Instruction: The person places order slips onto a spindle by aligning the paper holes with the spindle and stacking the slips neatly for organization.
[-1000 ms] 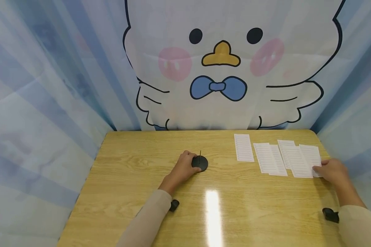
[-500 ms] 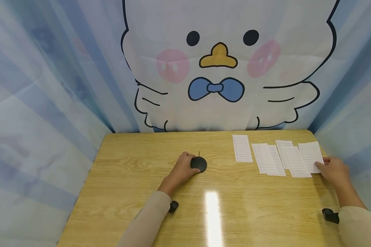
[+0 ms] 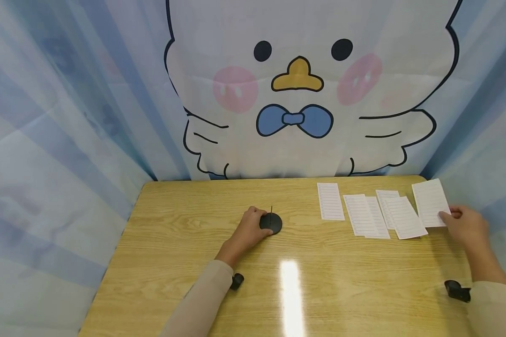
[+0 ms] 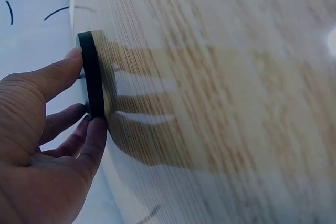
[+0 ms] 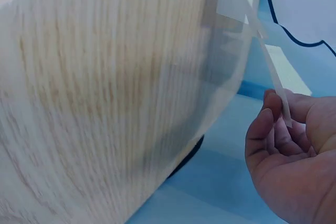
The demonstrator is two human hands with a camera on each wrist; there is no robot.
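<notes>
My left hand (image 3: 248,227) holds the round black base of a paper spike (image 3: 273,226), thumb on one side and fingers on the other. A thin spike stands upright from its middle. In the left wrist view the base (image 4: 92,77) sits edge-on on the wood. Over at the far right, my right hand (image 3: 468,228) pinches a lined white paper slip (image 3: 431,202) by its lower right corner. That slip is raised off the table, seen nearly edge-on in the right wrist view, between thumb and fingers (image 5: 258,124).
Several more lined slips lie on the wooden table (image 3: 185,262): one alone (image 3: 331,201), an overlapping pair (image 3: 356,215), and another overlapping pair (image 3: 405,217) beside the raised slip. A curtain with a printed cartoon bird (image 3: 295,159) hangs behind the table's back edge.
My right hand has lifted the rightmost slip off the table and moved it up and to the right; the slip beside it shifted slightly. My left hand stays on the spike's base.
</notes>
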